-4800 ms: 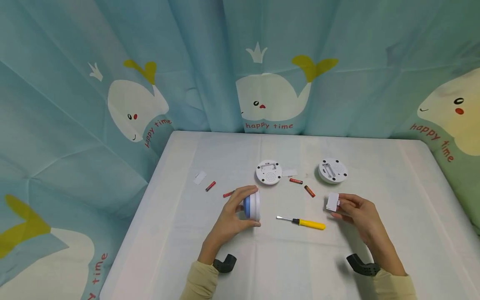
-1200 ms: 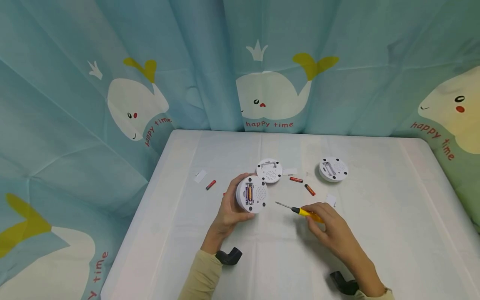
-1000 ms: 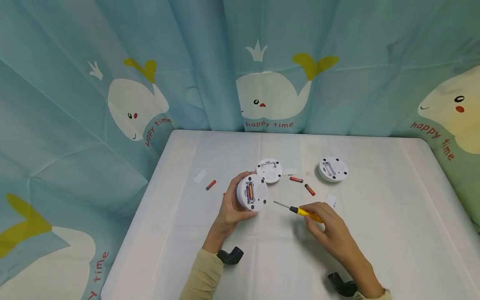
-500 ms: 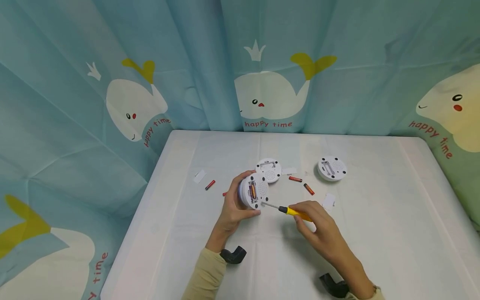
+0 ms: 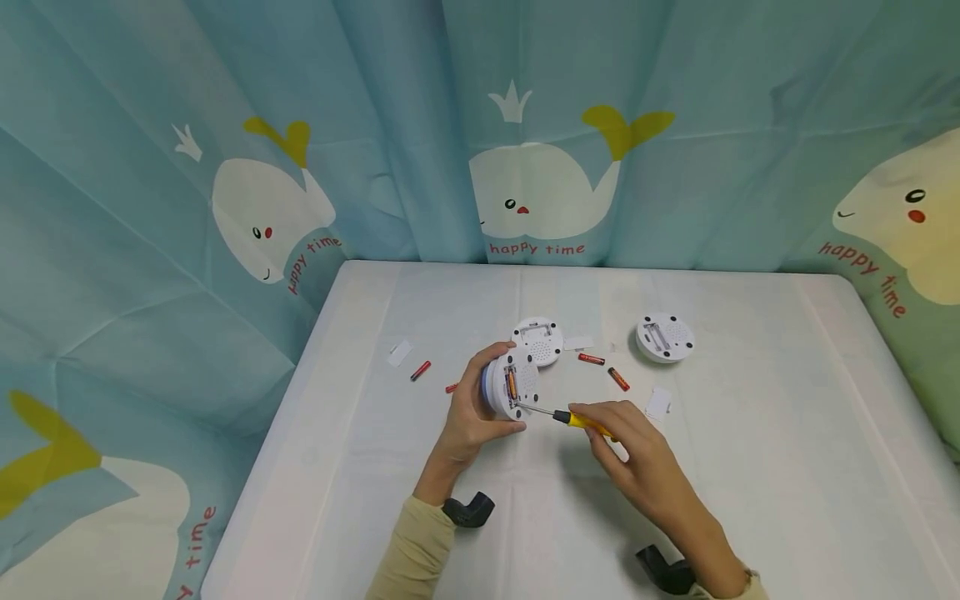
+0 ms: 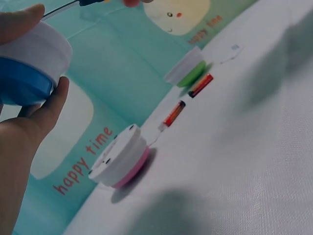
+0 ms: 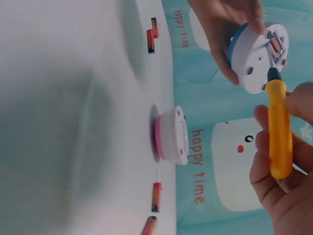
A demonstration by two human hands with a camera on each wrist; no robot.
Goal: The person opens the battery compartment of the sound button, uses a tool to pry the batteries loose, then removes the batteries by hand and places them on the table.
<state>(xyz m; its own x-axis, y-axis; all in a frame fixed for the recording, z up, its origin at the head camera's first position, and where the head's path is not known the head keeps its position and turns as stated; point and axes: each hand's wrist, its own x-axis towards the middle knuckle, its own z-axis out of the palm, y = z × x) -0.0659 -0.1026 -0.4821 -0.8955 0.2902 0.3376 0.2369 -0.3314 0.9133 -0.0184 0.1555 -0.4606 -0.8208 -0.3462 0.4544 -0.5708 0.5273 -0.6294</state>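
My left hand (image 5: pixel 463 425) grips a round white device (image 5: pixel 528 385) with a blue side, raised over the table. Its underside faces right, with the battery compartment uncovered and an orange-and-dark battery (image 7: pixel 275 45) inside. In my right hand (image 5: pixel 637 442) is a screwdriver (image 5: pixel 581 419) with a yellow handle, pinched between thumb and fingers. Its metal shaft points left, and the tip is at the lower end of the compartment beside the battery. The right wrist view shows the yellow handle close up, while the left wrist view catches the blue side (image 6: pixel 24 81) of the device.
Behind the held device lies a white-and-pink device (image 6: pixel 120 161), underside up. A white-and-green one (image 5: pixel 664 337) sits farther right. Red batteries (image 5: pixel 591 359) and white covers (image 5: pixel 399 353) are scattered across the white table. A whale-print curtain (image 5: pixel 420 125) hangs behind.
Earlier my right hand held a white cover; that cover now lies on the table and the hand holds the screwdriver. Lately the screwdriver moved left to the compartment, and the device tilted rightward.
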